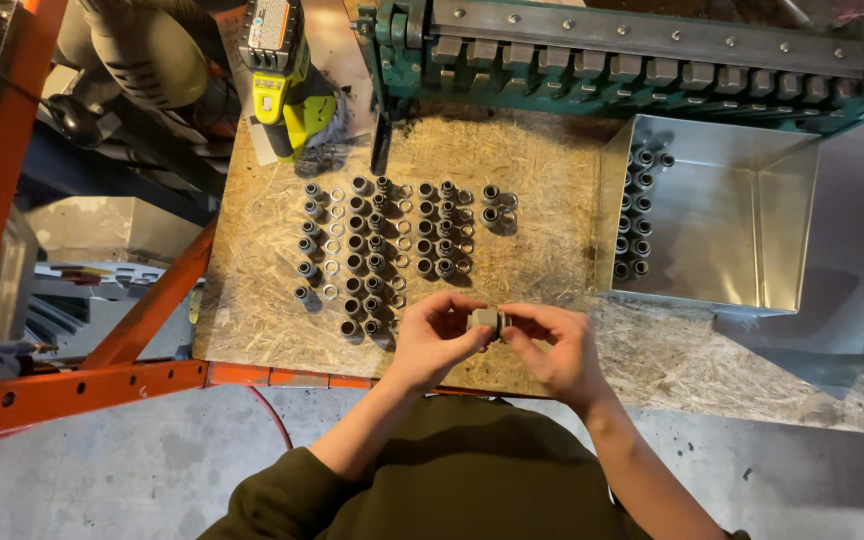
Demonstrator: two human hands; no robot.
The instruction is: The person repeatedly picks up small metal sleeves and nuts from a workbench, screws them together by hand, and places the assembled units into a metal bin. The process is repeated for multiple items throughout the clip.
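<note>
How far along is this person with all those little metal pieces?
Done, it seems: two short rows of finished pieces stand in the metal tray. In hand: both the left hand and right hand hold one small grey part. Left: many sleeves and rings in rows on the board.

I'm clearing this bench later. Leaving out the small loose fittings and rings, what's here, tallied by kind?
Yellow-green and black cordless drill: 1
Shiny open sheet-metal tray: 1
Green metal bending machine with steel fingers: 1
Small grey metal piece, held between left hand and right hand: 1
Total: 4
</note>
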